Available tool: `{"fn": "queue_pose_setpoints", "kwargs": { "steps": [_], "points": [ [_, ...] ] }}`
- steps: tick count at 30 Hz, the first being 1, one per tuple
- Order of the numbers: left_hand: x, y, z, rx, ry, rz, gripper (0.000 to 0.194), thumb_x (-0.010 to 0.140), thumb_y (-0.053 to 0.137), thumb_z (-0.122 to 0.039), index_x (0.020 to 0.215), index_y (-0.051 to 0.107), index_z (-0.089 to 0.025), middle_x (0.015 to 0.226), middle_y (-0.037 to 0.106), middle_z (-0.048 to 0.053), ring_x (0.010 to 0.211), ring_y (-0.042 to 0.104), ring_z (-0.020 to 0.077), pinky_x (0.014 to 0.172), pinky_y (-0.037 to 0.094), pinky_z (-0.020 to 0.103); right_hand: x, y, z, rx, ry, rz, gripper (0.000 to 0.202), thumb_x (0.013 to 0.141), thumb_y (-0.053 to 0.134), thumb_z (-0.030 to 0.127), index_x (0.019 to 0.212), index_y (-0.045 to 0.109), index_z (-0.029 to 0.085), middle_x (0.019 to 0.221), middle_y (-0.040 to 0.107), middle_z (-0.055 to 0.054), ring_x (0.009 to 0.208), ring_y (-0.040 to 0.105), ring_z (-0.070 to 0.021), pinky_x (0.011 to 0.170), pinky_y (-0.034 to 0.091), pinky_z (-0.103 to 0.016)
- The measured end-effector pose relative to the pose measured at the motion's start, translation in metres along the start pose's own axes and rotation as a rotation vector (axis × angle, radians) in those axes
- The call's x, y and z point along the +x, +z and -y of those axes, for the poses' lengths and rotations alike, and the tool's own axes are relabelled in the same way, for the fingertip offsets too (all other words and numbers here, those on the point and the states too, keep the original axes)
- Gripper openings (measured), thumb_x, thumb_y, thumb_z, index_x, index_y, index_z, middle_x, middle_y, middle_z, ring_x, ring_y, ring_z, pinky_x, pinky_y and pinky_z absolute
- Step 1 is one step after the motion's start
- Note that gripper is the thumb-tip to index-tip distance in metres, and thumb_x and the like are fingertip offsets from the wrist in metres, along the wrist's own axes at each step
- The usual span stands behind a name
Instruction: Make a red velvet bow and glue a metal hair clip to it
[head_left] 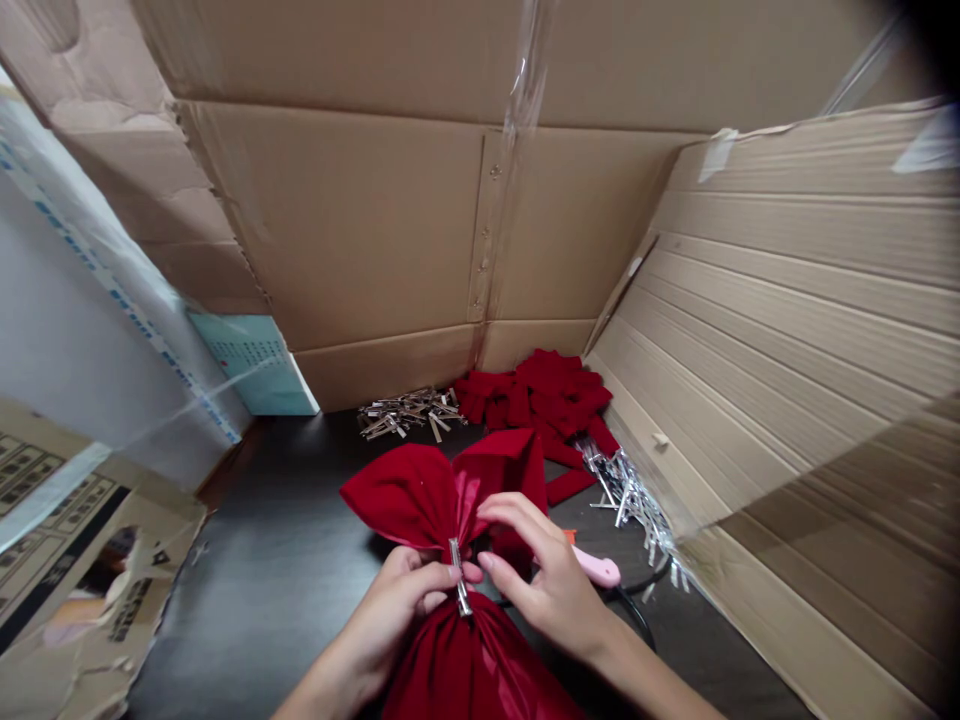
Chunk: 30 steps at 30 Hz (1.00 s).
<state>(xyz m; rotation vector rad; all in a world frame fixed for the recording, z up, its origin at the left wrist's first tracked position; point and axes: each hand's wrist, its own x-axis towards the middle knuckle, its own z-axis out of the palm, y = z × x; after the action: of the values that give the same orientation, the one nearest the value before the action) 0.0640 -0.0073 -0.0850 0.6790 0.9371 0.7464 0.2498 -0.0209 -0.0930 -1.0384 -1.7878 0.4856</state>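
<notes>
The red velvet bow (450, 500) lies on the dark table (285, 590) just in front of the person, its gathered waist pinched between the left hand (397, 605) and the right hand (544, 580), whose fingertips press together on a small metal clip (459, 578). The cloth looks soft, light and limp — likely to slump and slide. The bunched middle seems the firmest hold — not the floppy loops.

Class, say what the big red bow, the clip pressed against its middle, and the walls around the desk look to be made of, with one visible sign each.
Red bow: seemingly velvet, matte deep pile with soft folds. Clip: likely metal, thin, silvery and shiny, held by the left hand. Walls: corrugated cardboard, brown with creases and tape.
</notes>
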Motion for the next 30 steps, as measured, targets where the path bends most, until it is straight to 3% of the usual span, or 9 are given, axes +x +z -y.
{"fn": "queue_pose_setpoints", "kwargs": {
  "steps": [2, 4, 6, 9, 14, 19, 25, 28, 30],
  "points": [
    [-0.001, 0.0, -0.001, -0.017, 0.001, 0.038, 0.023, 0.066, 0.072, -0.01, 0.088, 0.065, -0.01, 0.083, 0.072, 0.009, 0.076, 0.068, 0.0191, 0.074, 0.052, 0.028, 0.0, -0.001, -0.002, 0.023, 0.02, 0.006, 0.015, 0.084, 0.06, 0.018, 0.099, 0.062, 0.018, 0.096, 0.066, -0.007, 0.096, 0.062, -0.0198, 0.083, 0.049, -0.029],
    [-0.001, -0.001, -0.002, -0.009, -0.006, 0.07, 0.024, 0.066, 0.071, -0.01, 0.089, 0.065, -0.009, 0.085, 0.072, 0.01, 0.075, 0.068, 0.0196, 0.075, 0.052, 0.03, -0.001, -0.003, -0.004, 0.035, 0.059, -0.014, 0.006, 0.086, 0.061, 0.023, 0.087, 0.063, 0.018, 0.077, 0.066, -0.004, 0.077, 0.064, -0.0167, 0.069, 0.049, -0.024],
    [0.0, -0.002, 0.0, 0.007, -0.017, 0.082, 0.026, 0.066, 0.072, -0.013, 0.091, 0.065, -0.009, 0.088, 0.072, 0.01, 0.072, 0.067, 0.0188, 0.075, 0.052, 0.031, -0.002, -0.005, -0.005, 0.037, 0.087, -0.013, 0.013, 0.087, 0.059, 0.026, 0.079, 0.064, 0.017, 0.063, 0.062, 0.0, 0.057, 0.058, -0.012, 0.053, 0.043, -0.022],
    [0.005, -0.005, 0.003, 0.087, 0.007, 0.056, 0.026, 0.068, 0.07, -0.018, 0.092, 0.064, -0.01, 0.088, 0.071, 0.009, 0.072, 0.065, 0.0177, 0.075, 0.051, 0.03, -0.002, -0.009, -0.002, 0.027, 0.052, 0.054, 0.018, 0.088, 0.059, 0.027, 0.075, 0.065, 0.016, 0.057, 0.062, 0.001, 0.05, 0.053, -0.0098, 0.05, 0.039, -0.021],
    [0.015, -0.015, 0.004, 0.875, 0.287, -0.127, 0.026, 0.077, 0.061, -0.036, 0.072, 0.067, -0.011, 0.065, 0.064, 0.004, 0.061, 0.055, 0.0161, 0.057, 0.037, 0.025, -0.003, -0.012, 0.002, 0.199, 0.159, 0.067, 0.023, 0.086, 0.062, 0.032, 0.07, 0.066, 0.015, 0.053, 0.061, 0.0, 0.048, 0.054, -0.0108, 0.051, 0.04, -0.022],
    [0.01, -0.015, 0.0, 1.111, 0.396, -0.286, 0.038, 0.08, 0.057, -0.037, 0.049, 0.055, -0.015, 0.048, 0.048, 0.0, 0.053, 0.039, 0.0127, 0.056, 0.023, 0.027, -0.001, -0.012, -0.007, 0.732, 0.347, -0.045, 0.025, 0.086, 0.063, 0.036, 0.073, 0.065, 0.014, 0.06, 0.065, -0.004, 0.04, 0.051, -0.0088, 0.041, 0.037, -0.02],
    [0.0, -0.006, -0.007, 1.223, 0.608, -0.184, 0.027, 0.089, 0.049, -0.029, 0.071, 0.066, -0.017, 0.069, 0.066, 0.001, 0.064, 0.056, 0.0131, 0.065, 0.036, 0.025, 0.001, -0.014, -0.003, 1.005, 0.389, -0.111, 0.023, 0.084, 0.065, 0.033, 0.071, 0.065, 0.014, 0.052, 0.061, -0.002, 0.039, 0.048, -0.0071, 0.041, 0.034, -0.018],
    [-0.002, -0.004, -0.009, 1.083, 0.592, -0.144, 0.017, 0.085, 0.055, -0.025, 0.091, 0.07, -0.019, 0.084, 0.071, 0.003, 0.077, 0.062, 0.015, 0.074, 0.043, 0.025, 0.002, -0.013, 0.0, 1.099, 0.367, -0.12, 0.022, 0.086, 0.062, 0.031, 0.072, 0.067, 0.014, 0.042, 0.047, 0.004, 0.039, 0.046, -0.0079, 0.046, 0.038, -0.021],
    [-0.003, -0.001, -0.008, 0.957, 0.527, -0.08, 0.025, 0.082, 0.059, -0.023, 0.105, 0.068, -0.019, 0.092, 0.07, 0.005, 0.081, 0.063, 0.0163, 0.075, 0.046, 0.026, 0.002, -0.012, 0.001, 1.149, 0.347, -0.113, 0.024, 0.087, 0.06, 0.031, 0.073, 0.068, 0.014, 0.042, 0.045, 0.004, 0.039, 0.045, -0.0083, 0.05, 0.042, -0.024]
  ]
}}
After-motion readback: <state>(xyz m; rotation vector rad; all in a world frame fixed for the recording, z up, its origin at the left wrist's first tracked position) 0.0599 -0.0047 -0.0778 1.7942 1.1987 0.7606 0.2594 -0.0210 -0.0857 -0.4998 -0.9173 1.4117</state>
